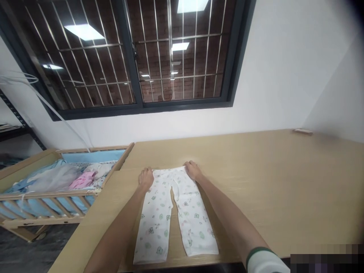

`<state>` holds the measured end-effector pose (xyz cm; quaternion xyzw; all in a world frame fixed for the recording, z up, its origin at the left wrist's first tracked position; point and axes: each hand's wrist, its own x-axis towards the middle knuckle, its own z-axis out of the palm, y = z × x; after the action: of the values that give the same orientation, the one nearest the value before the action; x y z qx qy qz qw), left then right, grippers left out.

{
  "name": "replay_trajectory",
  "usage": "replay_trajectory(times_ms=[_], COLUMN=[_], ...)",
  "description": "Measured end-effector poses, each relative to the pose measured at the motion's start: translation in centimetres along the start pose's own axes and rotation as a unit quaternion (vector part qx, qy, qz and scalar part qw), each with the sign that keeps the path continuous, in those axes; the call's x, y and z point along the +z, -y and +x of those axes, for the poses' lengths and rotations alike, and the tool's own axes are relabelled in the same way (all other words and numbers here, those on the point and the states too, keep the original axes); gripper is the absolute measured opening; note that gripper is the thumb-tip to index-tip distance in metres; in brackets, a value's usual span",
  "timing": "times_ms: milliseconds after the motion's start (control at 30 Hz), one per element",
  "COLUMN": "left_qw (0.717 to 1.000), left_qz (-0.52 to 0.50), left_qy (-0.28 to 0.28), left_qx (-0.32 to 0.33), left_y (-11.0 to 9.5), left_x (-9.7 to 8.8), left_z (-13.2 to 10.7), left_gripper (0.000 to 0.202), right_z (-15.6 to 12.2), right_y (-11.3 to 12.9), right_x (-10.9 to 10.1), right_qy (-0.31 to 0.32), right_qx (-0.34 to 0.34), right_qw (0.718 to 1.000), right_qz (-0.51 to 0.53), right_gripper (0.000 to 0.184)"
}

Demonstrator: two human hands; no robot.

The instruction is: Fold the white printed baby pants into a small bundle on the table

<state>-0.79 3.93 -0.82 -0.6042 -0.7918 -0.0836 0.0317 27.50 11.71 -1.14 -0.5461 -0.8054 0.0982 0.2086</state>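
Note:
A small pair of white baby pants (pixel 173 212) with a green and pink print lies flat on the wooden table (pixel 270 182), legs pointing toward me. My left hand (pixel 146 178) rests on the left corner of the waistband, fingers curled down onto the cloth. On the right corner of the waistband sits my right hand (pixel 192 169), its fingers likewise closed on the fabric edge. Both forearms reach out along the sides of the pants.
A wooden baby crib (pixel 57 189) with blue bedding and pink and white clothes stands left of the table. A barred window (pixel 136 57) fills the wall ahead. A small flat object (pixel 303 131) lies at the table's far right edge.

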Motion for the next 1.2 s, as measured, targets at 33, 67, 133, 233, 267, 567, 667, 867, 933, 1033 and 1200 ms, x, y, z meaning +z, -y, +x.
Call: replay_trajectory(times_ms=[33, 67, 133, 233, 267, 567, 667, 867, 933, 1033, 1200], left_qw=[1.0, 1.0, 1.0, 0.999, 0.999, 0.988, 0.962, 0.913, 0.911, 0.909, 0.907], left_qz=[-0.004, -0.008, -0.017, -0.033, -0.04, -0.113, -0.152, -0.17, -0.165, -0.17, -0.177], left_qy=[0.003, 0.007, 0.014, 0.02, 0.021, 0.01, 0.076, 0.22, 0.242, 0.247, 0.236], left_qx=[-0.004, -0.007, -0.015, -0.023, -0.022, 0.108, 0.212, 0.299, 0.29, 0.291, 0.301], left_y=[-0.1, -0.2, -0.4, -0.8, -1.0, -7.1, -10.8, -15.7, -16.2, -16.3, -15.6], left_x=[-0.1, -0.1, -0.3, -1.0, -1.4, -8.0, -8.8, -7.6, -6.9, -5.9, -5.7], left_z=[0.2, 0.3, 0.3, -0.4, -0.7, -8.1, -14.7, -25.2, -26.1, -26.0, -25.8], left_gripper=[0.038, 0.038, 0.037, 0.038, 0.038, 0.03, 0.03, 0.055, 0.056, 0.048, 0.033], right_z=[0.2, 0.4, 0.7, 0.7, 0.7, 0.9, 1.1, 1.2, 1.2, 1.2, 1.3], right_y=[-0.3, -0.5, -0.9, -1.2, -1.3, -1.0, -1.1, -1.3, -1.4, -1.5, -1.7], right_x=[0.1, 0.2, 0.5, 0.8, 0.9, 0.1, 0.1, -0.1, -0.1, 0.0, 0.3], right_qy=[0.0, 0.001, 0.0, -0.005, -0.007, -0.012, -0.004, -0.007, -0.007, -0.008, -0.016], right_qx=[-0.001, -0.002, -0.004, -0.002, 0.0, 0.023, 0.029, 0.04, 0.039, 0.038, 0.052], right_qw=[1.0, 1.0, 0.999, 0.998, 0.997, 0.988, 0.981, 0.967, 0.964, 0.96, 0.953], right_qz=[0.009, 0.019, 0.039, 0.065, 0.073, 0.154, 0.193, 0.251, 0.263, 0.278, 0.297], right_gripper=[0.028, 0.028, 0.029, 0.03, 0.03, 0.02, 0.019, 0.017, 0.016, 0.015, 0.014])
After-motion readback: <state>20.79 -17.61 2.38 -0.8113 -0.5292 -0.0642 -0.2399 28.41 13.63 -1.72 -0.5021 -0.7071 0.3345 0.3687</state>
